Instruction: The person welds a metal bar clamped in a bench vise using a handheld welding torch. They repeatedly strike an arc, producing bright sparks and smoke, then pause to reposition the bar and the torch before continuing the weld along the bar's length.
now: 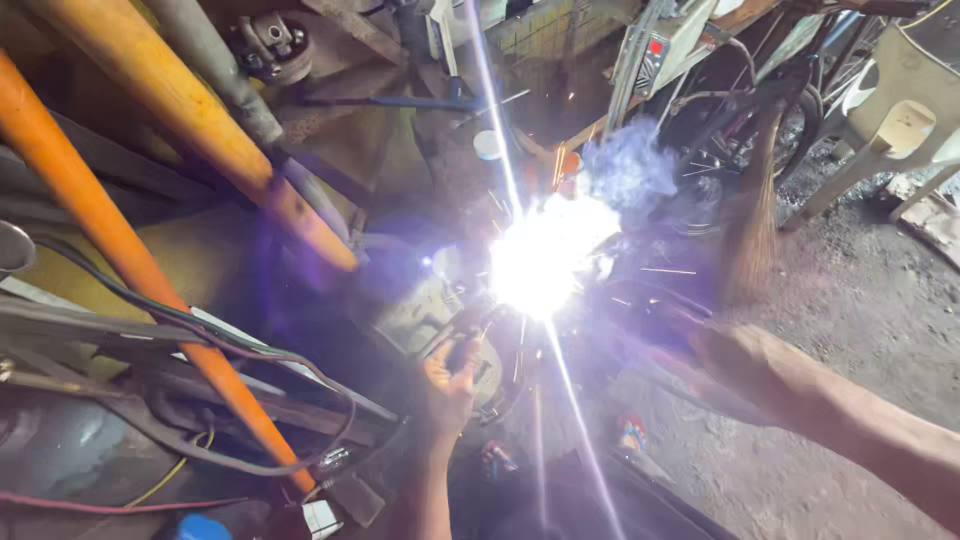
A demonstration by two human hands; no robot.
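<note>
The left hand [450,385] was clamped on a dark handle, just below-left of the welding arc [540,262]. The right forearm [800,395] reached in from the right, its hand lost in glare, grip impossible to tell. The left sat nearer.

A small colourful packet [631,434] lies on the dirt floor [860,300] below the welding glare; a grey machine panel [662,48] with a red indicator stands at the top.
</note>
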